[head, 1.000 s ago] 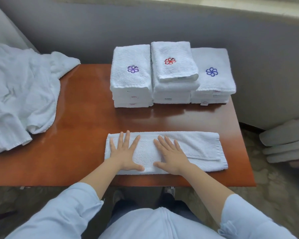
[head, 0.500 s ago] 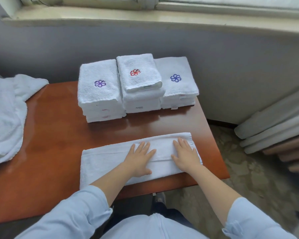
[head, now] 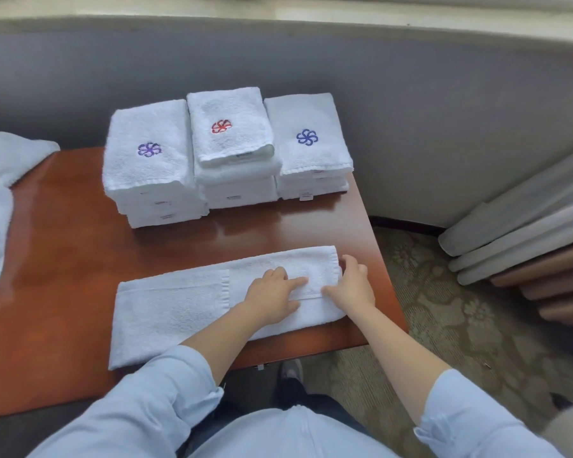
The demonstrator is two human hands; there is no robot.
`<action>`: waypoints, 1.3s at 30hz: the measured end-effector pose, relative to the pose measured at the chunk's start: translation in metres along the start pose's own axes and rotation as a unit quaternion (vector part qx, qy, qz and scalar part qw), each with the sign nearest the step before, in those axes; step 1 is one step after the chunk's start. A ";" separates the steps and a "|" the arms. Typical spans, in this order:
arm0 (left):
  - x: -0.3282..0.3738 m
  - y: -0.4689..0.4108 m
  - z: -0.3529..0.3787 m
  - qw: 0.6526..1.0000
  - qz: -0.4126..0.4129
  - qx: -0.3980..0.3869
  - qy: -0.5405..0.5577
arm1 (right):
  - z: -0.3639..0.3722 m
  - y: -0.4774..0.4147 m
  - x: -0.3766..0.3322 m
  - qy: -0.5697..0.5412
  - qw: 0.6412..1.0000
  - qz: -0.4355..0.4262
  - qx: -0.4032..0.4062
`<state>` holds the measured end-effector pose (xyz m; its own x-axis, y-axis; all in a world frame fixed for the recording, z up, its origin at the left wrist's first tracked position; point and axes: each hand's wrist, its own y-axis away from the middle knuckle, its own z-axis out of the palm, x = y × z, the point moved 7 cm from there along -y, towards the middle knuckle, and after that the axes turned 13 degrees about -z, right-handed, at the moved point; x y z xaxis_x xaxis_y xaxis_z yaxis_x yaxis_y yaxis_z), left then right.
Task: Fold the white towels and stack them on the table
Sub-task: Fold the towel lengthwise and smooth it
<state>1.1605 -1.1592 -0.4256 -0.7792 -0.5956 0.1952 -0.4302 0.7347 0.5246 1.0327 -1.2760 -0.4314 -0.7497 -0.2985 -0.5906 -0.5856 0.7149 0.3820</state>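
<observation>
White towel strip (head: 169,309), both hands at its right end.
The left hand (head: 272,297) presses down close beside the right hand (head: 354,285), which lay flat a moment ago and now curls round the strip's end. The strip lies along the table's (head: 63,242) near edge, with folded stacks (head: 232,130) behind.

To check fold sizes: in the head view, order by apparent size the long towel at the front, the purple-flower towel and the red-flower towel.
1. long towel
2. purple-flower towel
3. red-flower towel, slightly farther, so less sure
</observation>
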 end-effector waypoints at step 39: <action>-0.093 0.058 -0.066 0.800 -0.155 -0.040 0.579 | 0.028 0.020 -0.160 -0.289 0.934 -0.119 -0.174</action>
<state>1.2382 -1.0823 -0.3584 0.3234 -0.6807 0.6573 -0.4548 0.4974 0.7388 1.1495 -1.1961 -0.3488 -0.3523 0.0393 -0.9351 -0.8549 0.3931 0.3386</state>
